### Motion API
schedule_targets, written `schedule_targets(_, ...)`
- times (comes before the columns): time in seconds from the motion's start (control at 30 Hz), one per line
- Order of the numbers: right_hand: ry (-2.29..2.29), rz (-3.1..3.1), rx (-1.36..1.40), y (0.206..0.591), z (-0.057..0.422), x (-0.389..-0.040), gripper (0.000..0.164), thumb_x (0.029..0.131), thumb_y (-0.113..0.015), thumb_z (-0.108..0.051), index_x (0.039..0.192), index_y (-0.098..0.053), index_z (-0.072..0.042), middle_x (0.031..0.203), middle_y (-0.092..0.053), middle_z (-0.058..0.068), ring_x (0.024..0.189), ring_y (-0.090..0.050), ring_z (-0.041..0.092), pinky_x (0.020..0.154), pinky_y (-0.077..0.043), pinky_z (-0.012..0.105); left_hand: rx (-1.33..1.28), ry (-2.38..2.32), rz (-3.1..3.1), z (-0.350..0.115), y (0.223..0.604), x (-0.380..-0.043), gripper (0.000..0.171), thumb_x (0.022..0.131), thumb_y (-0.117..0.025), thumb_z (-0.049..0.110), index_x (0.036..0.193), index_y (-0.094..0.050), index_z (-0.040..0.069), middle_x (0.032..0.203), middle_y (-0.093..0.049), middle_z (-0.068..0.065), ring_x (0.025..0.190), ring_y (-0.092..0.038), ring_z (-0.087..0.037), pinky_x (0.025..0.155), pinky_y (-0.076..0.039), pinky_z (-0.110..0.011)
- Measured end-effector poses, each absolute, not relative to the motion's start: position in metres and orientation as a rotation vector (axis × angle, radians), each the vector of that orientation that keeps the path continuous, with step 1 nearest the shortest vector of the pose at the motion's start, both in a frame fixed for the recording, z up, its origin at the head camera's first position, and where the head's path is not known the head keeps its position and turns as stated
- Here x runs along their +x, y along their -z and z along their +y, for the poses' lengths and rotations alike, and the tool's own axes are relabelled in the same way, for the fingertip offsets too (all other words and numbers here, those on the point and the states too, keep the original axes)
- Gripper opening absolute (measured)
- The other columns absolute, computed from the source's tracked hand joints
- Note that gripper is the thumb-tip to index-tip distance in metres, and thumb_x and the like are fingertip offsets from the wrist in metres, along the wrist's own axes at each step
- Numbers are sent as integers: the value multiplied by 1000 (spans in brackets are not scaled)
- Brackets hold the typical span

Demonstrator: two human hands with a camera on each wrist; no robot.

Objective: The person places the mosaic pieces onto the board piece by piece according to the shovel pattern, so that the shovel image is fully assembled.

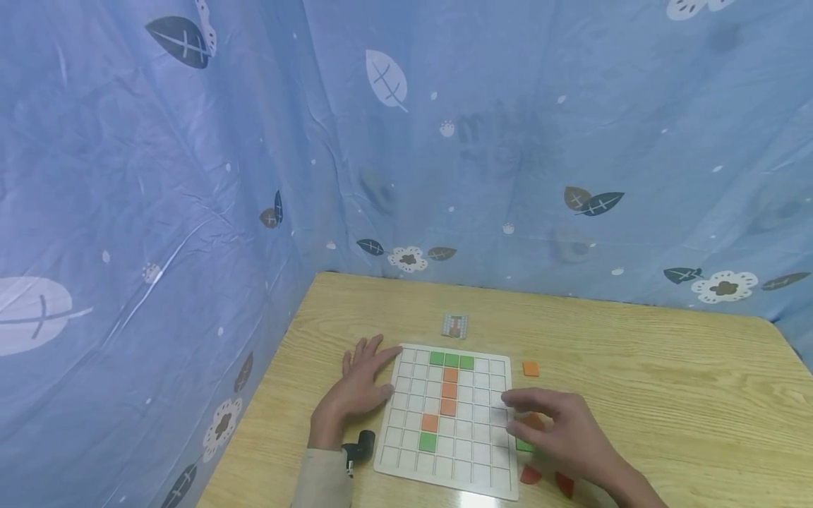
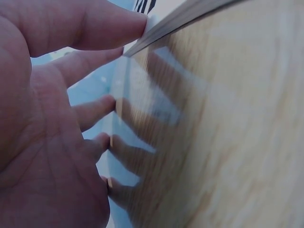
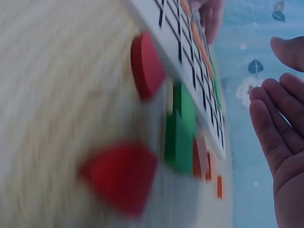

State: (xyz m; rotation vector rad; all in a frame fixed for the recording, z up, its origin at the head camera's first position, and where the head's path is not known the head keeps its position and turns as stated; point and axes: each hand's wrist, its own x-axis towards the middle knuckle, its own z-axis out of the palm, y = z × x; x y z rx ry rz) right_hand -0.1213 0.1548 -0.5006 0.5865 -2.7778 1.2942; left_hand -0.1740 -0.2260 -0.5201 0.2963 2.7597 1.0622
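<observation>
A white grid board (image 1: 479,451) lies on the table. Three green tiles (image 1: 452,360) fill part of its top row. Below them, orange tiles (image 1: 449,390) run downward, ending in a lower green tile (image 1: 428,442). My left hand (image 1: 356,388) rests at the board's left edge, thumb and index fingertip touching it, fingers spread. Over the board's right edge hovers my right hand (image 1: 565,430), thumb and fingers apart, with nothing visible between them. Beneath it are loose green blocks (image 3: 181,137) and red quarter-round blocks (image 3: 118,175), one red piece (image 3: 147,66) near the board's edge.
A small patterned card (image 1: 454,326) lies behind the board. One loose orange tile (image 1: 531,369) sits right of the board. A black device (image 1: 362,448) is by my left wrist. Blue patterned cloth (image 1: 483,141) hangs behind and to the left of the wooden table (image 1: 686,395).
</observation>
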Motion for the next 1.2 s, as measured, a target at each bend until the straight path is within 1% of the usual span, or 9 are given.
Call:
schedule_targets(0.2,-1258,-2691,678,498,180,-128,38,86,-94,-20,122,-83,-21,116,-84,-8,101,-79,6,90,-64,23,299,-1064,2756,-227,522,-175,77,86,-65,11,162,-54,17,181,-23,-23,169,-3,-51,133,7,-74)
schedule_targets(0.33,-1189,-2680,695,494,193,-133,39,86,-94,-21,124,-83,-20,117,-84,-7,107,-77,3,89,-63,22,300,-1064,2758,-227,521,-174,76,87,-65,10,162,-54,16,180,-24,-24,169,-4,-52,133,7,-74)
schedule_targets(0.57,-1076,-2712,687,487,209,-148,39,88,-92,-25,126,-82,-20,121,-83,-8,109,-75,-1,87,-66,30,332,-1110,2763,-227,523,-174,75,85,-65,9,159,-56,12,178,-26,-29,167,-6,-57,131,6,-77)
schedule_targets(0.63,-1062,-2705,691,486,212,-154,39,89,-92,-24,126,-82,-19,120,-83,-8,109,-75,-1,87,-65,27,342,-1123,2767,-227,523,-174,75,84,-66,9,159,-56,11,177,-26,-30,166,-6,-58,130,6,-78)
schedule_targets(0.8,-1081,-2685,704,488,218,-168,39,89,-91,-19,127,-82,-17,121,-83,-4,106,-76,0,90,-59,14,308,-1083,2766,-227,523,-174,75,86,-67,9,160,-56,15,179,-26,-25,169,-6,-53,133,6,-74)
schedule_targets(0.87,-1114,-2688,698,489,220,-173,38,91,-90,-18,128,-81,-17,122,-83,-2,106,-76,1,91,-60,15,295,-1064,2767,-227,523,-174,76,86,-67,9,160,-56,16,180,-26,-23,169,-6,-51,134,6,-73)
schedule_targets(0.93,-1143,-2689,696,491,221,-177,38,92,-89,-17,129,-81,-16,123,-83,-1,107,-77,4,91,-62,19,288,-1056,2769,-227,524,-174,76,85,-68,8,160,-57,17,180,-26,-22,170,-6,-50,134,5,-73)
schedule_targets(1.17,-1236,-2695,661,504,220,-190,38,92,-89,-18,128,-80,-13,123,-83,4,109,-78,6,94,-61,16,289,-1067,2767,-227,523,-175,75,86,-69,9,160,-56,18,180,-26,-22,170,-6,-50,134,5,-72)
schedule_targets(1.2,-1243,-2707,646,506,220,-191,38,92,-90,-19,128,-80,-13,123,-83,4,109,-78,6,93,-62,17,289,-1069,2766,-227,523,-175,75,86,-69,9,160,-56,18,180,-26,-22,170,-6,-50,134,5,-73)
